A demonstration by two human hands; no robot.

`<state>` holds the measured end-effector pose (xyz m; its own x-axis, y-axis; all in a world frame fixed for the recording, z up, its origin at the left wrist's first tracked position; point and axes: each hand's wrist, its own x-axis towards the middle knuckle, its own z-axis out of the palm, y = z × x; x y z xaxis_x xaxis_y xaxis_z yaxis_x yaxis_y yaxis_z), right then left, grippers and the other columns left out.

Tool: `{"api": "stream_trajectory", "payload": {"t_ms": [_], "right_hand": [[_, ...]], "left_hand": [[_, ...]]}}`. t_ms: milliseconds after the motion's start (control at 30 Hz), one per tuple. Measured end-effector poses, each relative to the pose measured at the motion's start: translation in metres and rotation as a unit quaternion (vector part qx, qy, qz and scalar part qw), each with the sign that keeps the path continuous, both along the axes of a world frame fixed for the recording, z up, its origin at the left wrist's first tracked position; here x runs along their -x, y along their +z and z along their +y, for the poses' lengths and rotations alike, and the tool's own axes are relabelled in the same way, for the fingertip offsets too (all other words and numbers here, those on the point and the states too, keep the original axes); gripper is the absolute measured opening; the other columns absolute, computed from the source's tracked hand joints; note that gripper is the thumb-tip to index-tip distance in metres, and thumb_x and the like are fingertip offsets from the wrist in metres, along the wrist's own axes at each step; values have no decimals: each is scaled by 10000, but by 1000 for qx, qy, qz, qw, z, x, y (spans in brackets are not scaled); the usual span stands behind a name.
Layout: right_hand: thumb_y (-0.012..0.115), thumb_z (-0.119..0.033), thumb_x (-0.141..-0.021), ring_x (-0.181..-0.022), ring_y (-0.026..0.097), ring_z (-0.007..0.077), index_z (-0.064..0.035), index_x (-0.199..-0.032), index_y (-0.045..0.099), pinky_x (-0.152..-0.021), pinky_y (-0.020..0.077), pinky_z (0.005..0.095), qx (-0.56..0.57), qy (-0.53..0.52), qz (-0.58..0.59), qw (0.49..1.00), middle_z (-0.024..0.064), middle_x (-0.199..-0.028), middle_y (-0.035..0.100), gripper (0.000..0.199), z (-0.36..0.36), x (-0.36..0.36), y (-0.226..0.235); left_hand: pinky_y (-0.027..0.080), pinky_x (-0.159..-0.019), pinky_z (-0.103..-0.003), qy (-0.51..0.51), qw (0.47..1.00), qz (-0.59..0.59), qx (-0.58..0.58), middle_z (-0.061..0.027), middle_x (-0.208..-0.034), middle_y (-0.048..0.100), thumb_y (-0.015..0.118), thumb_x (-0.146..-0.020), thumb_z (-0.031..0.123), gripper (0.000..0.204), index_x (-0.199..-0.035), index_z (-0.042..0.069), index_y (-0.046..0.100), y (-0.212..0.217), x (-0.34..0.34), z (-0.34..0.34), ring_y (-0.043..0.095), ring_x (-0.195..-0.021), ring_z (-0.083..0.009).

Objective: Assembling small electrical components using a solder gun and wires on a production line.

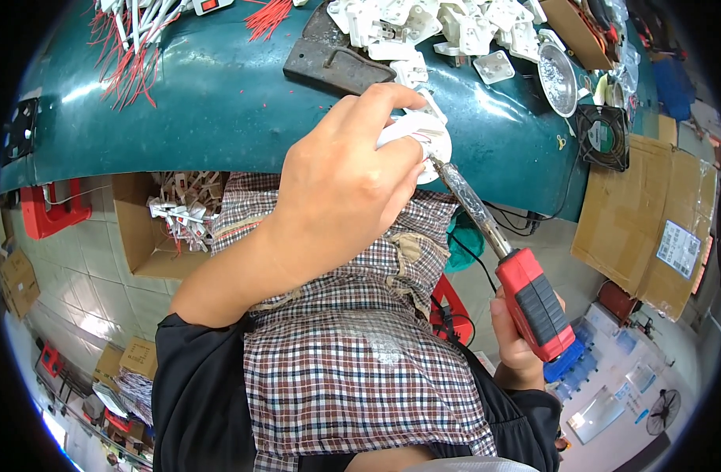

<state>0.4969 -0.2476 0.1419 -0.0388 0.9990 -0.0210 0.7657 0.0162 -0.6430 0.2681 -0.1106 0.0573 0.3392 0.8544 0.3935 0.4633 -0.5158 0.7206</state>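
While the left grip [341, 161] pinches a white piece [413, 126], the right grip [516, 350] clasps a soldering iron [518, 273].

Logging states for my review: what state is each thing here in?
Left hand: closed on the white part.
White part: held.
Right hand: closed around the soldering iron.
Soldering iron: tip at the white part; heat not visible.
White plastic pieces: heaped loosely.
Metal dish: uncovered.
Carton: open, partly filled.
Red wires: loosely bunched.
Black fan near the dish: unclear whether running.
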Motion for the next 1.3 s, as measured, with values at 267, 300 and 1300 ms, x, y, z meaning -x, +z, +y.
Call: {"api": "stream_trajectory", "payload": {"t_ms": [267,300,1300], "right_hand": [[771,40,-686,-631,659,262,5,-838,672,-562,507,336,-7,12,0,1000,120,-766,633,186,-1,-2,-2],[771,40,-686,-631,659,262,5,-838,672,-562,507,336,-7,12,0,1000,120,-766,633,186,-2,-3,-2],[770,39,-714,-1019,620,420,-64,-1233,513,-815,542,471,-351,-46,-186,917,177,-1166,569,588,219,-32,-135]], "left_hand": [[562,-818,-369,-1,1000,-1,2,-95,-1232,642,794,-743,46,131,-830,39,697,0,0,0,671,-957,-291],[562,-817,-368,-2,1000,-1,2,-94,-1233,642,795,-744,48,131,-830,40,697,0,0,0,671,-956,-291],[566,-823,-382,-21,1000,10,14,-119,-1235,640,794,-744,28,138,-840,35,694,4,2,2,673,-964,-306]]}}
